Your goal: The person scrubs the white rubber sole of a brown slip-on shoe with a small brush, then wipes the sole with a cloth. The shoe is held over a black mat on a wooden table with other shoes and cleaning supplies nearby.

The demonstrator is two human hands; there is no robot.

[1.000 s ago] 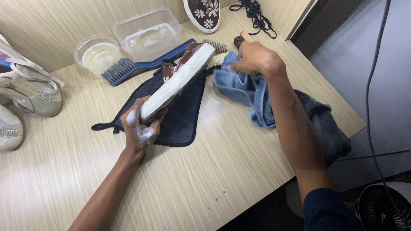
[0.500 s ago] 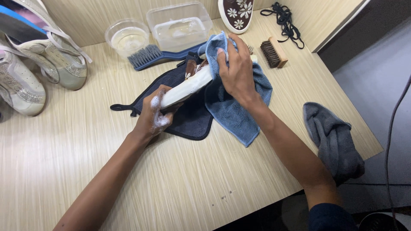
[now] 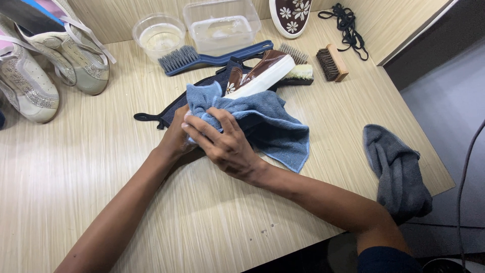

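Two hands at table centre, both on one brown shoe (image 3: 262, 71) with a white sole. Right hand (image 3: 227, 144) is clenched on a blue cloth (image 3: 273, 121), pressing it over the shoe's near end. Left hand (image 3: 177, 134) sits just behind it, mostly hidden by cloth and right hand, apparently gripping the shoe's near end (fingers not visible, so grip cannot be told for sure). Shoe lies tilted, toe pointing far-right, on a dark mat (image 3: 166, 114); its near half is covered by the cloth.

Counts: two cloths, the blue one plus a grey one (image 3: 396, 169) near the right table edge, well apart. Three brushes: a long blue-handled one (image 3: 202, 56) far of the shoe, a small one (image 3: 298, 73) touching the shoe's far side, a wooden one (image 3: 331, 63) just right of that. Two containers at the far edge: a round bowl (image 3: 159, 33) and a rectangular clear box (image 3: 222, 25). One matching brown shoe (image 3: 290, 15) at the far edge, cut off. Black laces (image 3: 346, 20) far right. Two pale sneakers (image 3: 50, 55) far left (partly cropped). Wooden table (image 3: 101, 167) under everything.
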